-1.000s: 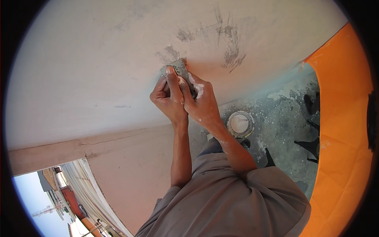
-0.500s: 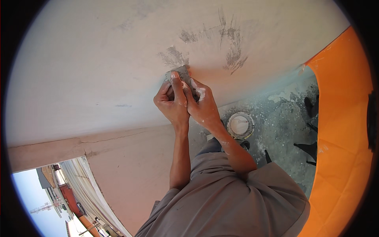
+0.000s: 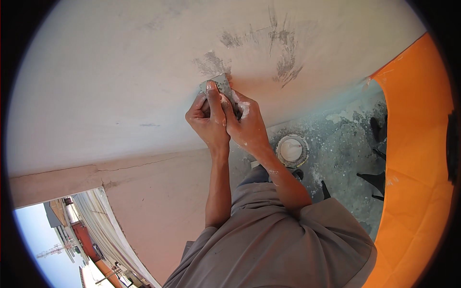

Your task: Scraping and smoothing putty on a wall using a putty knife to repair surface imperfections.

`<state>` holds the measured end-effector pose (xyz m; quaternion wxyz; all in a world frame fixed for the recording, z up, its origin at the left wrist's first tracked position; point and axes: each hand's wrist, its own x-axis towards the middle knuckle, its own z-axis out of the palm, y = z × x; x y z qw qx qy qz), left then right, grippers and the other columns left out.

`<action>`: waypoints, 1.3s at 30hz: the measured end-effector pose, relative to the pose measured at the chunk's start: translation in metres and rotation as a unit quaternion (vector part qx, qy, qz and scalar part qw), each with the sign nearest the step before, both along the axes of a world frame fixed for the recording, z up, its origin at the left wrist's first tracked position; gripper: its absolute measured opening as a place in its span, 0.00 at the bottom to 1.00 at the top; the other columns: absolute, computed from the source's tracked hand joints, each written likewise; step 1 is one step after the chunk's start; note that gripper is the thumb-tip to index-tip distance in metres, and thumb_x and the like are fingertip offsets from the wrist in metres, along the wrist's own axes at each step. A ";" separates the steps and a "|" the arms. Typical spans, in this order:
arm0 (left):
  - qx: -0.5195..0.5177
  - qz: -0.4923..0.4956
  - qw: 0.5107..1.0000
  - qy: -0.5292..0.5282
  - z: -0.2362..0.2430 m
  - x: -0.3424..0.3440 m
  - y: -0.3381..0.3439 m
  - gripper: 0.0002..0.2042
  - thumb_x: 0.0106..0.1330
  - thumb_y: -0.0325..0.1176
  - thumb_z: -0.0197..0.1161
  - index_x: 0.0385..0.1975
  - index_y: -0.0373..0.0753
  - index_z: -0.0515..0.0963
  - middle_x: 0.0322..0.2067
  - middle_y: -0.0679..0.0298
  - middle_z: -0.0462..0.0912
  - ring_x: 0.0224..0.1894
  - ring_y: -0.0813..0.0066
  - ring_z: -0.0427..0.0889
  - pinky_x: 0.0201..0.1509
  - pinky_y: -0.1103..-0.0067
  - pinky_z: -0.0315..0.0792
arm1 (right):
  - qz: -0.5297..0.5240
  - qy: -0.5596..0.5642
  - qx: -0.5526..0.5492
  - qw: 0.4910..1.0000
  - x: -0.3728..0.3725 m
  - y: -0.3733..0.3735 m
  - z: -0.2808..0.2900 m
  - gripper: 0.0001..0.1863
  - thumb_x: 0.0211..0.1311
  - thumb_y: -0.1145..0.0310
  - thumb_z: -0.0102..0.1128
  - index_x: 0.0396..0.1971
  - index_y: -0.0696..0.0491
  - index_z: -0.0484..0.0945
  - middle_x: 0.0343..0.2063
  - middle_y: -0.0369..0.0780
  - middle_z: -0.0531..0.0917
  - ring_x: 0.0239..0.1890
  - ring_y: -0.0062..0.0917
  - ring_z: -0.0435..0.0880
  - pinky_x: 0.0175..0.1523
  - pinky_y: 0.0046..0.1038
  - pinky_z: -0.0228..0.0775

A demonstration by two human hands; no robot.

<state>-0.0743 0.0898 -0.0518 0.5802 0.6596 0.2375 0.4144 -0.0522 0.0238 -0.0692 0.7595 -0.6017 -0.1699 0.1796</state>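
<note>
Both hands meet in front of a pale plastered wall [image 3: 120, 72] and grip a flat, grey, squarish putty scraper [image 3: 223, 83] with dark specks. My left hand [image 3: 209, 117] is closed on its left side, thumb stretched up along its face. From the right, my right hand [image 3: 247, 122] closes on the lower part, its thumb beside the left one. White paste smears the fingers and knuckles. The scraper's top edge lies at or close to the wall, just below a rough dark grey patch [image 3: 211, 62]. The palms and wrapped fingers hide its lower part.
A round bucket [image 3: 292, 150] with white paste stands on the paint-spattered floor [image 3: 331, 158], right of my right forearm. An orange sheet [image 3: 418, 158] hangs along the right side. More dark patches [image 3: 286, 60] mark the wall. An opening at lower left shows buildings [image 3: 81, 235].
Both hands have shifted slightly upward along the wall with the scraper, and more of its grey face shows. The grip is the same.
</note>
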 end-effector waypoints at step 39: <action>-0.060 -0.017 0.998 -0.020 0.005 -0.010 0.012 0.18 0.74 0.35 0.64 0.20 0.34 0.77 0.17 0.76 0.73 0.22 0.92 0.64 0.24 0.87 0.55 | -0.022 -0.049 0.024 0.998 -0.002 0.014 -0.003 0.14 0.74 0.68 0.54 0.46 0.63 0.80 0.24 0.43 0.84 0.27 0.18 0.79 0.34 0.27 0.72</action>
